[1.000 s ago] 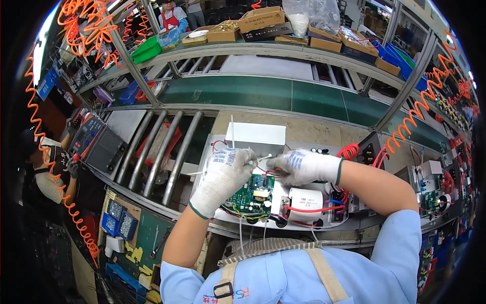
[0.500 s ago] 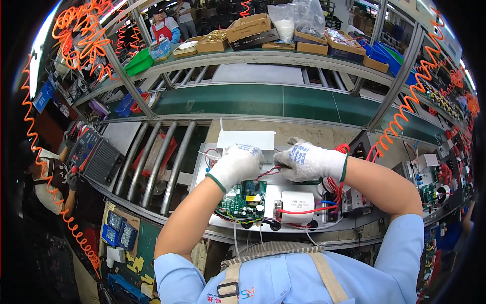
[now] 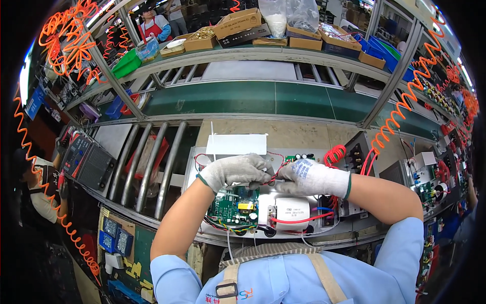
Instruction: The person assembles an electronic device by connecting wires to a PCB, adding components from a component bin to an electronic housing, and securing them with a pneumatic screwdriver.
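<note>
Both my gloved hands meet over an open electrical chassis [image 3: 264,202] on the bench. My left hand [image 3: 237,171] is closed, its fingertips pinching a thin twisted red-and-dark wire [image 3: 275,176]. Close beside it, my right hand [image 3: 313,177] pinches the same wire from the other side. Below my left hand lies a green circuit board [image 3: 228,206] with a yellow part on it. A white block-like component [image 3: 292,210], crossed by a red cable, sits below my right hand. Behind the hands stands a white panel [image 3: 236,144]. The exact fingertip contact is partly hidden.
Steel rollers [image 3: 145,166] lie left of the chassis. A coiled red cable [image 3: 335,154] stands at its right back. Orange air hoses [image 3: 400,114] hang on both sides. Cardboard boxes [image 3: 238,24] line the shelf. A co-worker [image 3: 45,187] is at the left beside a dark machine [image 3: 87,161].
My left hand has turned, bringing its fingertips right against those of my right hand at the wire. The whole view has shifted slightly, moving the scene left.
</note>
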